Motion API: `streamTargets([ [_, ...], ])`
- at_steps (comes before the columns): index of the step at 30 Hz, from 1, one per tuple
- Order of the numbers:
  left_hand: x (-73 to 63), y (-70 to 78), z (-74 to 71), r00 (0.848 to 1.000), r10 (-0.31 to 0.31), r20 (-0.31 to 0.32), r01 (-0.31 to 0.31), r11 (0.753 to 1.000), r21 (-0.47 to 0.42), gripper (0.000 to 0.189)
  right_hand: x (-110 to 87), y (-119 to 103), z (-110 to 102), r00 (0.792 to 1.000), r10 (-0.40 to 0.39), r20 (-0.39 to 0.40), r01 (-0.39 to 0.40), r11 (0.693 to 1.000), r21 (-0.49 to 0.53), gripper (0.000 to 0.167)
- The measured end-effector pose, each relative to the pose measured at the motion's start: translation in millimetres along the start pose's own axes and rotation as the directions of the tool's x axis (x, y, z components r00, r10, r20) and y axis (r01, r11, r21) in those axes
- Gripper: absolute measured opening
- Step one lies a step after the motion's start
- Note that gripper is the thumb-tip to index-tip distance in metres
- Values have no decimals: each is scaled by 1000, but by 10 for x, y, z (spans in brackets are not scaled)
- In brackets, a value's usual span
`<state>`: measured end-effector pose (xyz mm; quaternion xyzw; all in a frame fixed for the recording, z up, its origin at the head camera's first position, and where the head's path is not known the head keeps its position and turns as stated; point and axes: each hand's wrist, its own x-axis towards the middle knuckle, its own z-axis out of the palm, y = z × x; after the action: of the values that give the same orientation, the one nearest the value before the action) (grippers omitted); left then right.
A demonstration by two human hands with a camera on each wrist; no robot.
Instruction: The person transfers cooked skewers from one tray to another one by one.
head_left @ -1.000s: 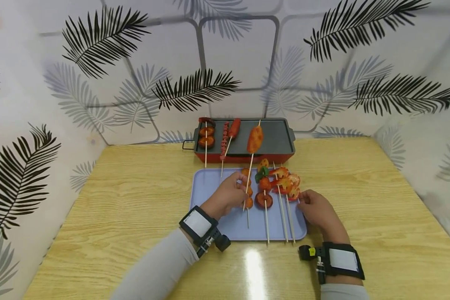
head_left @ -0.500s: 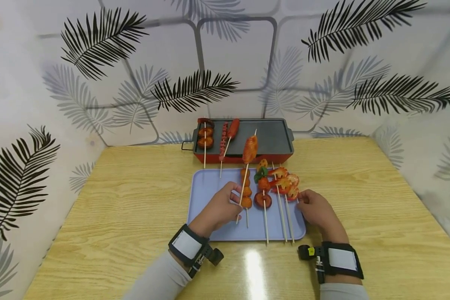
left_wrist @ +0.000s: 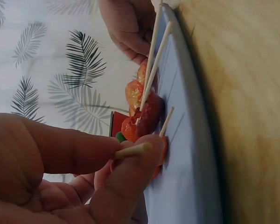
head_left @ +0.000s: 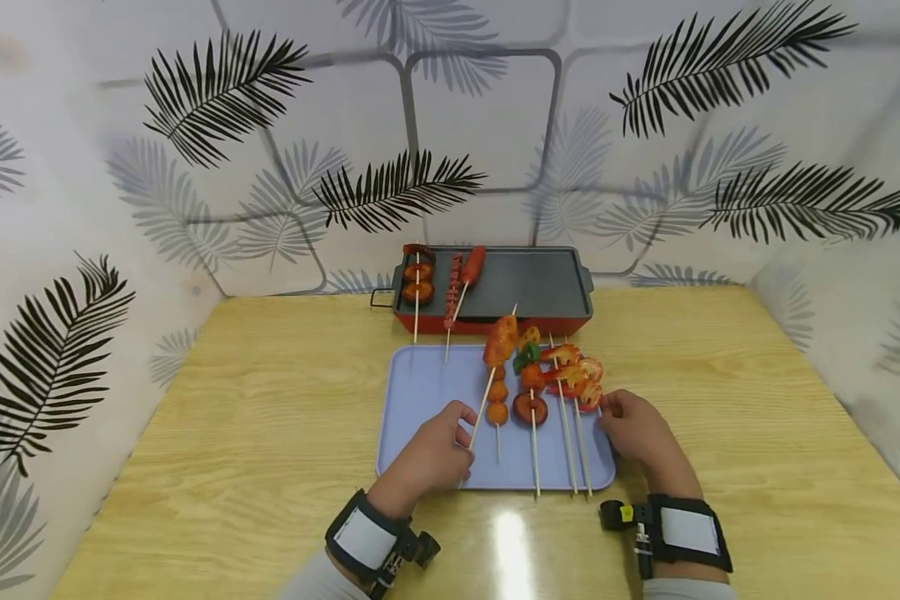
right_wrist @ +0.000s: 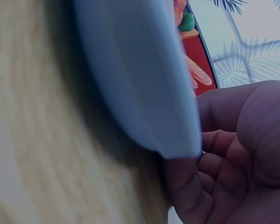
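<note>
In the head view my left hand (head_left: 437,450) pinches the lower stick of a skewer with one orange-brown piece like a chicken wing (head_left: 501,340). The piece leans over the far edge of the lilac tray (head_left: 412,392), overlapping a skewer of orange balls (head_left: 497,412). Up close, the left wrist view has the stick's blunt end (left_wrist: 142,149) between thumb and finger. My right hand (head_left: 636,427) grips the tray's right side, thumb at the rim and fingers underneath in the right wrist view. Beside it lie shrimp-like skewers (head_left: 570,377) and a mixed skewer with a mushroom (head_left: 530,408).
Behind the tray stands a red and black grill (head_left: 532,275). On its left part lie a mushroom skewer (head_left: 418,290), a notched pink sausage skewer (head_left: 453,287) and a red sausage skewer (head_left: 473,265). A patterned wall covering rises behind the wooden table (head_left: 285,400).
My left hand has drawn the wing skewer toward me and down-left, from over the grill to over the tray. My right hand stays at the tray's edge.
</note>
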<state>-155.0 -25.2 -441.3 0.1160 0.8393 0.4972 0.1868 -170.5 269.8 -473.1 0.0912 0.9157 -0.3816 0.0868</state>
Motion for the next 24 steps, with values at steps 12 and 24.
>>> streamTargets([
  [12, -87, -99, 94, 999, -35, -31, 35, 999, -9, 42, -32, -10, -17, 1000, 8, -10, -8, 1000, 20, 29],
  [24, -62, -164, 125, 994, -109, -20, 102, 975, -199, 46, -22, 1, -24, 1000, 8, -2, -8, 1000, 16, 29],
])
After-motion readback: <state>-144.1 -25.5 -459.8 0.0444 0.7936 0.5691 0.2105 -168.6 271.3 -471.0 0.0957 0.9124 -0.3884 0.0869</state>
